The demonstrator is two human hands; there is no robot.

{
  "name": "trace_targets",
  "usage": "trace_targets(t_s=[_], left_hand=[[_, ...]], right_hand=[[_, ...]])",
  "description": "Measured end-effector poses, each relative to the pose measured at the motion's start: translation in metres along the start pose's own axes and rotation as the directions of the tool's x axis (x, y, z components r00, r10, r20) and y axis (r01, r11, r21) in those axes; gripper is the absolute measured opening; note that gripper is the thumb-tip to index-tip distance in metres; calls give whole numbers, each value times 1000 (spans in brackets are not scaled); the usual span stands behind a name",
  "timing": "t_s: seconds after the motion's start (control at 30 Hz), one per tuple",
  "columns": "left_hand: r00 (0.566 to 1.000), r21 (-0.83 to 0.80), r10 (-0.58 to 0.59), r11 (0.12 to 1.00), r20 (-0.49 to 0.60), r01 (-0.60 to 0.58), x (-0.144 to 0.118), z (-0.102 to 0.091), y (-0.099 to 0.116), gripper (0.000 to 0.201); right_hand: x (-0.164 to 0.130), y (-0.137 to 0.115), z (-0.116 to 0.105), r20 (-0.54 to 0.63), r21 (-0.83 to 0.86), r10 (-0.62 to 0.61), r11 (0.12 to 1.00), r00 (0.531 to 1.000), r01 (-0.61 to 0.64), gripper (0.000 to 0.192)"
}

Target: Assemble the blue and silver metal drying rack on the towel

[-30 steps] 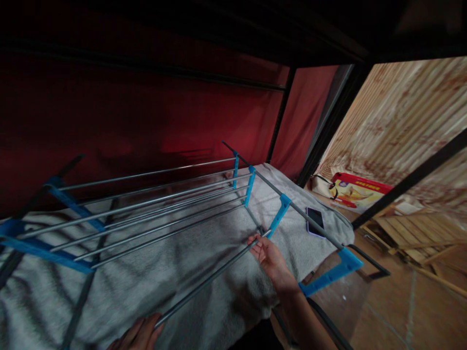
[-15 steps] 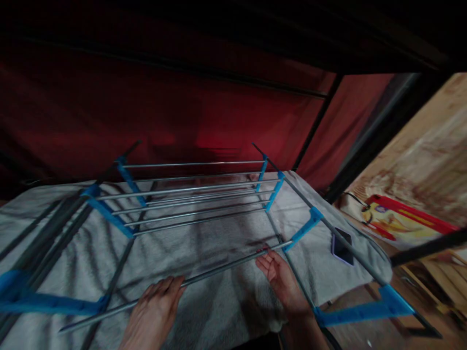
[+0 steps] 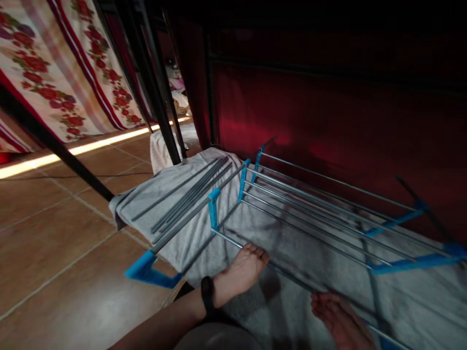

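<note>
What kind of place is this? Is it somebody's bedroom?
It could well be a bedroom, maybe on a bottom bunk, though I can't be certain. A grey blanket is spread out, a dark frame post rises beside it, and a flowery cloth hangs beyond.

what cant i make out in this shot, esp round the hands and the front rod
All in the head view:
Front rod: right end cut off by the bottom edge.
Left hand: palm side hidden by the back of the hand.
Right hand: blurred, wrist cut off by the bottom edge; its hold on the rod is unclear.
Clutter past the black post: too small and dim to name.
</note>
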State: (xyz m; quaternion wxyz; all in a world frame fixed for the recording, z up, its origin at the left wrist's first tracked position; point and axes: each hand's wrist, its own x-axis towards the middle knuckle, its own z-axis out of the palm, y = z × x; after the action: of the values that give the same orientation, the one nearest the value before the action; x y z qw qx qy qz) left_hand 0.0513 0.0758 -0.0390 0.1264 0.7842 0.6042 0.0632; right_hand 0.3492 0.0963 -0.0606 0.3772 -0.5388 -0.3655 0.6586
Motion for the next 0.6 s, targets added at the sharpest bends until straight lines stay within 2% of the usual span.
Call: trace_targets(t_s=[0.1, 0.17, 0.3, 0.37, 0.47, 0.6], left_hand=[[1000, 14, 21, 1000, -5, -21, 2, 3, -1, 32], [999, 38, 41, 998, -16, -40, 4, 5, -3, 30], [996, 65, 70, 996, -50, -67, 7, 10, -6, 25], [995, 70, 72, 995, -68, -67, 7, 13, -6, 24], [993, 91, 91, 992, -70, -85, 8, 13, -6, 26], [993, 122, 101, 988, -68, -92, 8, 10, -5, 30]], right_hand=[[9, -19, 27, 56, -240, -151, 957, 987, 161, 52], [21, -25, 50, 145, -405, -238, 871, 960, 277, 47], [42, -25, 100, 341, -571, -426, 615, 838, 545, 33], [48, -20, 116, 421, -620, -472, 474, 774, 626, 29], [55, -8, 117, 463, -693, -510, 301, 725, 655, 31], [63, 10, 80, 474, -758, -557, 135, 682, 638, 36]])
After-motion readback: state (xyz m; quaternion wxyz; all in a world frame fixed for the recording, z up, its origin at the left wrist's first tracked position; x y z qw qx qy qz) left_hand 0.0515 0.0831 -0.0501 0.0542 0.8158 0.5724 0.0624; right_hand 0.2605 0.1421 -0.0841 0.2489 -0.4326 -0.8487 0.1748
